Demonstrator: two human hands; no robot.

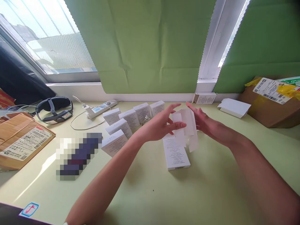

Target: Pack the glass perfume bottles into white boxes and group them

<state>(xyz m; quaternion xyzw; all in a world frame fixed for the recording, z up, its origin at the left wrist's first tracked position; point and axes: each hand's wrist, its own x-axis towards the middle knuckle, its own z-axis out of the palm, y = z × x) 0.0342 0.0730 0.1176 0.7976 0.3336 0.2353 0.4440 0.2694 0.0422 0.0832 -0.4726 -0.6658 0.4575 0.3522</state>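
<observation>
My left hand (161,125) holds a white, partly unfolded small carton (190,128), with the thumb across its front flap and the index finger stretched out above it. On the other side, my right hand (206,123) lies along the carton's right edge, fingers straight and pointing up to the left. Its lower fingers are partly hidden behind the carton. Directly below, a closed white box (177,154) with printed text and a barcode lies on the table. To the left stand several similar white boxes (113,142) in angled rows, their printed sides facing me.
A power strip (100,109) with a plugged-in cable and a black headband device (55,111) sit at the back left. Cardboard boxes stand at the left (25,140) and right (274,103). Another white carton (234,107) lies at the back right. A pixelated dark object (82,154) is left of my forearm.
</observation>
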